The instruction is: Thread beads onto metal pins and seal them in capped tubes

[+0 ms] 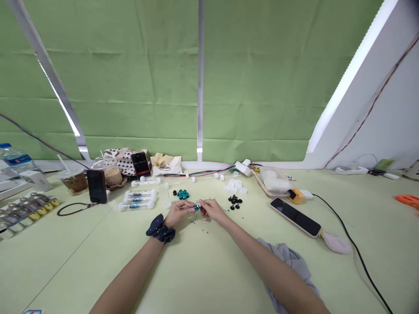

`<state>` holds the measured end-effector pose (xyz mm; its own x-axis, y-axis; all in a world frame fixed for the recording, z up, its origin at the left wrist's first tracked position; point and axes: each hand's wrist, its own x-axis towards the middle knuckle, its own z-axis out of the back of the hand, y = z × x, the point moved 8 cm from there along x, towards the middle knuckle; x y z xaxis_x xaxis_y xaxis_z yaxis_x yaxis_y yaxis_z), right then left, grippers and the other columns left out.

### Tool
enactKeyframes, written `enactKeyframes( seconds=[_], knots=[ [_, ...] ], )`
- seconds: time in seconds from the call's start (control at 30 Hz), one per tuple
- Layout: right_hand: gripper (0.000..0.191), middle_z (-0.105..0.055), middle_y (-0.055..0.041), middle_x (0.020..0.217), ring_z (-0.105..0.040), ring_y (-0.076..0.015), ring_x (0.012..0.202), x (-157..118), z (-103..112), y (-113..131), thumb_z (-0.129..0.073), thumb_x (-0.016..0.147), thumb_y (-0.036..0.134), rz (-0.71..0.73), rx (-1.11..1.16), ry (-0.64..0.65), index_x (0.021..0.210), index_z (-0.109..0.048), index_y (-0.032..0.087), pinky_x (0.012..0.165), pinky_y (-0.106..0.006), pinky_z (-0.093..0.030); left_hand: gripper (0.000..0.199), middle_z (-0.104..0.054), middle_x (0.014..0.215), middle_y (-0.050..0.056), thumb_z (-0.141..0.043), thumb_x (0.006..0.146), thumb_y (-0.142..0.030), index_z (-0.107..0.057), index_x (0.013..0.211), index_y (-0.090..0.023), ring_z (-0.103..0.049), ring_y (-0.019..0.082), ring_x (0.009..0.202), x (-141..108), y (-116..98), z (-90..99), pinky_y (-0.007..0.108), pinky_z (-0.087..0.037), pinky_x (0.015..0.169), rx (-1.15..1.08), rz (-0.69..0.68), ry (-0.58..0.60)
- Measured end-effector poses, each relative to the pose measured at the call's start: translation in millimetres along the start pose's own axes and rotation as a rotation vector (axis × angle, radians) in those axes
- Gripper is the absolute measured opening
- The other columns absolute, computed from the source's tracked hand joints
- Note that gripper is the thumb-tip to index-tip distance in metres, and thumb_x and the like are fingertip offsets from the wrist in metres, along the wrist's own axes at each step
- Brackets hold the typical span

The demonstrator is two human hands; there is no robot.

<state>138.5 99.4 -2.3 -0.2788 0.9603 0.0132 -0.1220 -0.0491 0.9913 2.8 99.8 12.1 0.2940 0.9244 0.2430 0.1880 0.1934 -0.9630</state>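
Observation:
My left hand (179,212), with a dark polka-dot scrunchie (160,228) on its wrist, pinches a thin metal rod. A small shiny blue piece (197,208) sits between the fingertips of both hands. My right hand (212,209) is closed at the same spot, its fingers meeting near the blue piece; a thin metallic end (226,210) sticks out beyond it. The exact shape of the held parts is too small to make out. Just behind the left hand lies a cluster of blue and green shiny beads (183,194). Several black knob-like parts (235,199) lie behind the right hand.
Clear tubes with white caps (137,199) lie at left, some with blue pieces inside. White caps (233,186) are piled behind the black parts. A phone (296,216) and black cable (347,235) lie right; drinks, another phone (97,186) and bottles stand left.

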Motion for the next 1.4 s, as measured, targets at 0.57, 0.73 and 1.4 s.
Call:
enactKeyframes(
  seconds=[0.57, 0.73, 1.4],
  knots=[
    [0.035, -0.055, 0.0041, 0.058, -0.052, -0.0091, 0.047, -1.9, 8.2, 12.9, -0.063, 0.069, 0.048, 0.114, 0.106, -0.087, 0.083, -0.051, 0.018, 0.044, -0.021, -0.045, 0.021, -0.070, 0.086, 0.009, -0.079, 0.056, -0.024, -0.067, 0.069, -0.013, -0.064, 0.020, 0.081, -0.9, -2.2, -2.8, 0.035, -0.048, 0.081, 0.019, 0.000, -0.005],
    [0.033, -0.054, 0.0056, 0.056, -0.053, -0.0096, 0.046, -4.8, 8.0, 18.1, -0.062, 0.071, 0.044, 0.109, 0.127, -0.050, 0.088, -0.049, 0.020, 0.046, -0.022, -0.045, 0.023, -0.070, 0.086, 0.009, -0.080, 0.055, -0.025, -0.066, 0.070, -0.013, -0.064, 0.021, 0.081, -1.4, -2.5, -2.2, 0.037, -0.048, 0.080, 0.011, 0.014, -0.017],
    [0.035, -0.056, 0.0054, 0.053, -0.052, -0.0099, 0.043, -5.0, 4.7, 16.6, -0.060, 0.071, 0.049, 0.094, 0.149, -0.037, 0.086, -0.047, 0.020, 0.042, -0.022, -0.044, 0.021, -0.069, 0.087, 0.010, -0.078, 0.058, -0.024, -0.067, 0.071, -0.013, -0.063, 0.020, 0.081, -2.1, -3.5, -2.3, 0.036, -0.048, 0.080, 0.034, 0.001, -0.018]
  ],
)
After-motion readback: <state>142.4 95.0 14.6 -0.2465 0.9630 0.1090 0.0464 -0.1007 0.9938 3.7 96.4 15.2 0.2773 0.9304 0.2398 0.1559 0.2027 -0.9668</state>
